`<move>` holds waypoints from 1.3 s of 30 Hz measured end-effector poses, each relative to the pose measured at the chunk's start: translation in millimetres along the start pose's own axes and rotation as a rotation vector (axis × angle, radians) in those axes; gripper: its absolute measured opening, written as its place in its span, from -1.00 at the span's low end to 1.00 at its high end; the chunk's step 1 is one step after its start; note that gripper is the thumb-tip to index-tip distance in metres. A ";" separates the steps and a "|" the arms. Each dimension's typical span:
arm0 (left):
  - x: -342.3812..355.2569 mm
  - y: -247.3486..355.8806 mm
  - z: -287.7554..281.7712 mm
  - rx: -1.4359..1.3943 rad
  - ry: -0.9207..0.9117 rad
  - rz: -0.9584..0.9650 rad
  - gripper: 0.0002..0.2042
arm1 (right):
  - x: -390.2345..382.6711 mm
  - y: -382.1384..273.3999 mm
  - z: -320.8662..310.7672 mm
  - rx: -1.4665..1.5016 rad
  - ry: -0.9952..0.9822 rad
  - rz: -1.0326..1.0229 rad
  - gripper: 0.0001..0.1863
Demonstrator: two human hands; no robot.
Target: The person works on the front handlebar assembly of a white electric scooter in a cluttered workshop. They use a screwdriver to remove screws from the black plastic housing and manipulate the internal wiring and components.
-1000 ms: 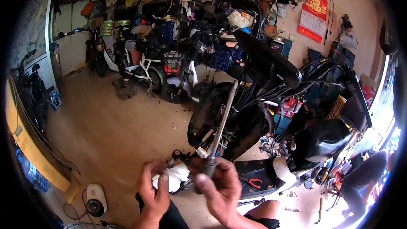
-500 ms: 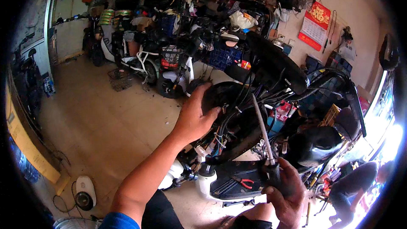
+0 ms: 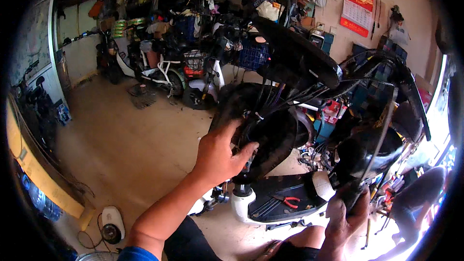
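Note:
My left hand (image 3: 218,155) reaches into the dark front body (image 3: 273,152) of a black-and-white scooter, fingers bent among its cables and fittings; what they grip is hidden. At the lower right my right hand (image 3: 347,212) holds a long metal screwdriver (image 3: 377,150) by its dark handle, its shaft slanting up toward the right. Above my left hand, a black handlebar cover (image 3: 299,55) sits with loose cables hanging under it. Red-handled pliers (image 3: 291,202) and other slim tools rest on the scooter's black footboard (image 3: 270,183).
Several parked scooters (image 3: 169,72) stand beneath heaped shelves at the back. A yellow board (image 3: 36,164) leans on the left, near a white-and-black device (image 3: 111,224) with a cord on the floor (image 3: 121,145). A person (image 3: 411,203) bends over at the bright right edge, beside scattered tools.
My left hand has moved up and forward into the scooter's front. My right hand has moved right with the screwdriver, whose shaft now stands right of the handlebar area's middle.

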State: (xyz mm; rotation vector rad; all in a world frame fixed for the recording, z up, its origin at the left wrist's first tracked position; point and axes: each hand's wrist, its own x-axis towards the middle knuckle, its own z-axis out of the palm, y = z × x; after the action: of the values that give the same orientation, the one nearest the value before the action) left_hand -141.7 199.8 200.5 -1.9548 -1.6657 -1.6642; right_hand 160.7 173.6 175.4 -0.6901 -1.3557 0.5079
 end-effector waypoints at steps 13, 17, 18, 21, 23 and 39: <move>11.3 -6.5 17.7 -0.132 0.025 -0.167 -0.64 | 158.0 -53.7 -15.0 -0.213 0.347 -0.686 -0.59; 6.2 -2.2 18.0 -0.305 0.023 -0.162 -0.66 | 189.3 -47.6 -23.8 -0.462 0.321 -0.706 -0.59; 4.8 -1.6 15.1 -0.339 0.005 -0.163 -0.67 | 190.4 -43.9 -23.6 -0.520 0.344 -0.688 -0.60; 0.0 -2.1 7.7 -0.462 -0.065 -0.287 -0.63 | 188.5 -34.3 -24.6 -0.622 0.353 -0.676 -0.61; 2.4 1.2 1.2 -0.453 -0.109 -0.299 -0.59 | 186.2 -23.5 -28.9 -0.473 0.324 -0.650 -0.63; -9.4 1.7 11.0 -0.538 0.009 -0.312 -0.65 | 41.8 108.9 2.8 0.368 0.168 0.029 -0.76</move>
State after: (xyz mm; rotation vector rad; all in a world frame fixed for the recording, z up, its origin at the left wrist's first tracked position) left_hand -131.7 200.1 190.0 -1.9439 -1.7219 -2.4455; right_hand 171.0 279.8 128.1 -0.4386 -1.0594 0.6863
